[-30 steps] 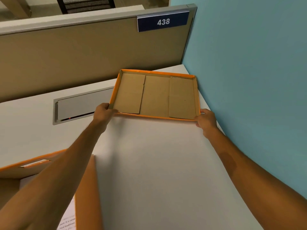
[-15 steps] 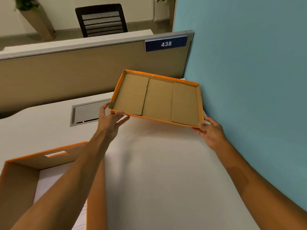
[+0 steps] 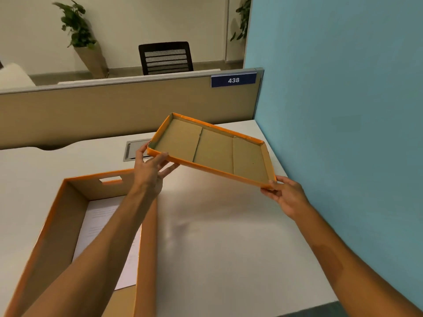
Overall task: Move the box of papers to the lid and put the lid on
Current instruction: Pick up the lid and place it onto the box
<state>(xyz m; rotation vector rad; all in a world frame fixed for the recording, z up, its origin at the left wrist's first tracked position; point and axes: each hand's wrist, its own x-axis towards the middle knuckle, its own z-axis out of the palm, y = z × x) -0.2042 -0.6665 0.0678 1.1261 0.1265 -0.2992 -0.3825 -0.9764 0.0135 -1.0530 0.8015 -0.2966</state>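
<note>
Both hands on the lid (image 3: 215,152), which is off the desk (image 3: 229,248) and tilted, inside face up, brown cardboard flaps showing, orange rim. Left hand (image 3: 150,168) grips the near-left corner, thumb on the outer edge, fingers underneath. Right hand (image 3: 286,195) pinches the near-right corner. Lid sits up and right of the box of papers (image 3: 75,236), not over it yet. Box is open on the desk at lower left, orange outside, a cut-out handle slot in the far wall, white printed sheets (image 3: 100,225) flat on the bottom. My left forearm crosses over the box's right wall and hides part of the papers. Desk surface between box and lid is bare. Blue wall (image 3: 343,110) runs tight along the lid's right side. Behind: grey cable hatch (image 3: 135,149) in the desk, partly behind the left hand, beige partition (image 3: 114,110) with a "438" plate (image 3: 233,80), a black chair (image 3: 166,57) and a potted plant (image 3: 79,30) beyond.
</note>
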